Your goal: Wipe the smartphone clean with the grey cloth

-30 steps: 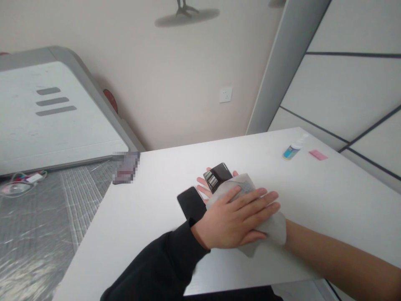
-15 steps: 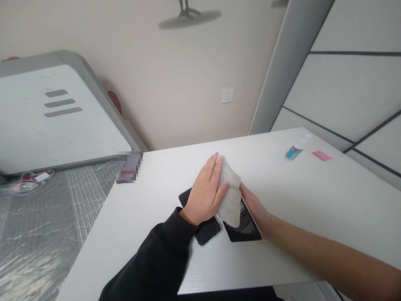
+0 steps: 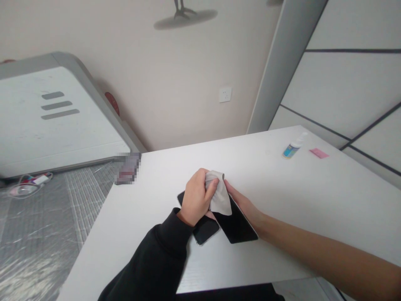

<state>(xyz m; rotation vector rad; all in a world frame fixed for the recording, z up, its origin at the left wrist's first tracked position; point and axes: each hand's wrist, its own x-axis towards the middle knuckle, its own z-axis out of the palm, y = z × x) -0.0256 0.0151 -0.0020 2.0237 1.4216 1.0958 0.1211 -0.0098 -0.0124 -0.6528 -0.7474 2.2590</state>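
Far to the left of the cloth, down on the floor, a clear plastic sheet lies with a tangle of cord and a small white plug on it. Nearer the cloth, at the edge of the white table, a small patch is blurred, so I cannot tell what it is.

The left hand, in a black sleeve, is just left of the soft grey cloth. It is curled tight and grips the cloth in a bunch. Under that wrist, touching the table, lies a dark phone. The hand hides its middle, and only one corner and the lower end show.

The soft grey cloth stands up in a soft fold between the two hands. Just right of it lies a bigger black phone, with its thin silver edge showing. Its top end goes under the cloth. The right hand is bare and reaches in from the right. Its fingers lie along the phone's edge, but I cannot tell if they truly pinch it.

A cloth like this likely works best held firm, with the phone kept from sliding.

Well right of the cloth stand a small spray bottle and a pink card. Its label is too small to read.
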